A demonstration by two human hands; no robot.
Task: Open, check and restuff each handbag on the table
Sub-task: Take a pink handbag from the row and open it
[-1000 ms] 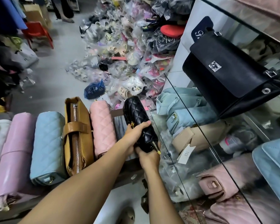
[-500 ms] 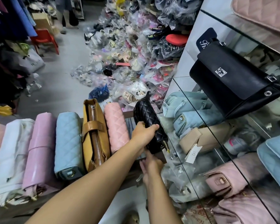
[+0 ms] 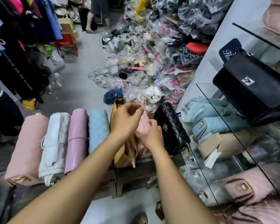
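A row of handbags lies on the low dark table: pale pink, white, lilac, light blue quilted, mustard with a zip, a pink quilted handbag and a black quilted handbag. My left hand curls over the far end of the pink quilted handbag, and my right hand grips its middle. The black quilted handbag lies on the table just right of my hands, untouched. The hands are blurred and hide most of the pink bag.
Glass shelves on the right hold blue, beige and pink bags and a black flap bag. A heap of plastic-wrapped shoes covers the floor beyond the table. Hanging clothes and a red chair stand left.
Both hands let go of the black quilted handbag, which now lies on the table. They moved left onto the pink quilted handbag. The camera tilted up.
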